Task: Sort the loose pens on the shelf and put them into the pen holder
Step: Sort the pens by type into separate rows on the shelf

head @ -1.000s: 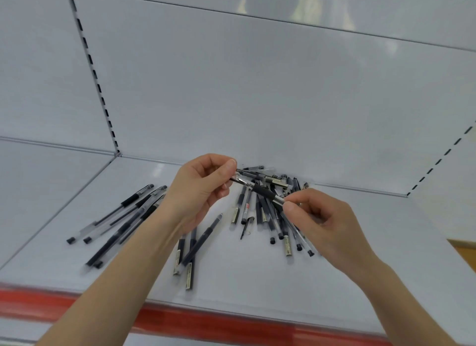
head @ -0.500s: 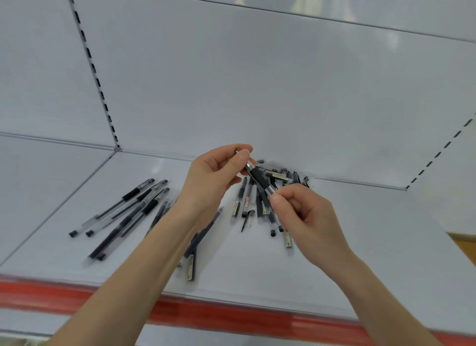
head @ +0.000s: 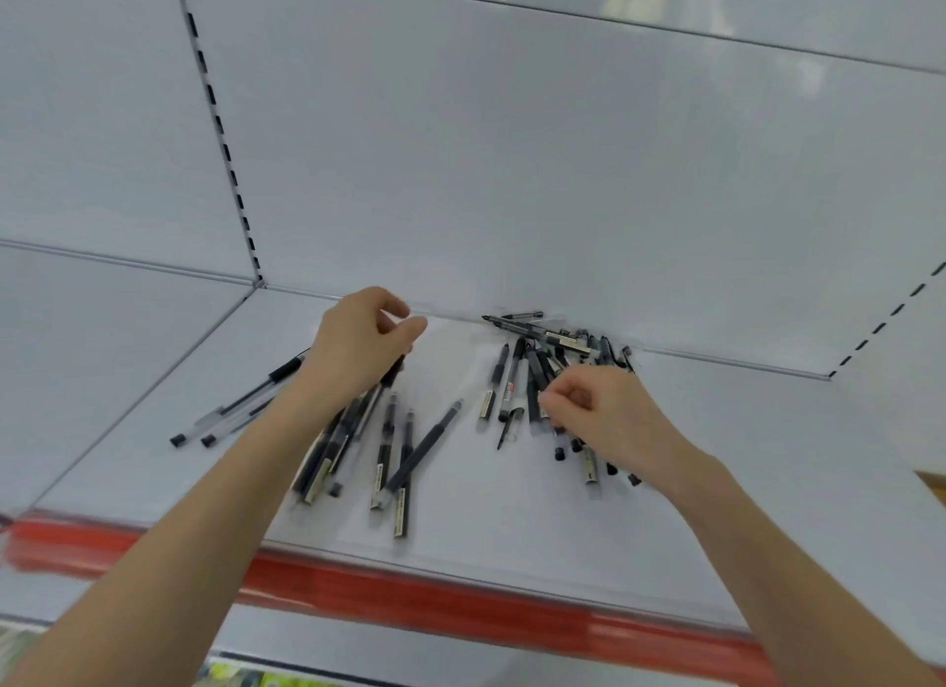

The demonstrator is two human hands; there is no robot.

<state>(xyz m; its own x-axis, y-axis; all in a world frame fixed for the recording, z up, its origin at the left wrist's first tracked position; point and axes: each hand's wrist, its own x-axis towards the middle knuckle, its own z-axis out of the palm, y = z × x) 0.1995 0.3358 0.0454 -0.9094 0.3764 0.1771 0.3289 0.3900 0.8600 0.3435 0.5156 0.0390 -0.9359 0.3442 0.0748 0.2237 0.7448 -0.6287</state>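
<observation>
Several black and clear pens lie loose on the white shelf (head: 512,512). One heap of pens (head: 537,364) sits against the back wall. A second group of pens (head: 399,456) lies fanned out in the middle, and two clear pens (head: 225,415) lie at the left. My left hand (head: 358,348) hovers over the middle group with fingers curled, and a pen (head: 381,384) with a dark grip sticks out from under it, apparently held. My right hand (head: 604,415) rests on the front of the heap, thumb and forefinger pinching a pen there. No pen holder is in view.
The shelf has a red front strip (head: 409,599) along its near edge. A white back panel (head: 512,174) rises behind the pens, with slotted uprights (head: 225,144) at left and far right. Bare shelf surface lies right of the heap.
The pen held between both hands has gone left with my left hand, down to the middle group. My right hand let go of it and dropped onto the heap.
</observation>
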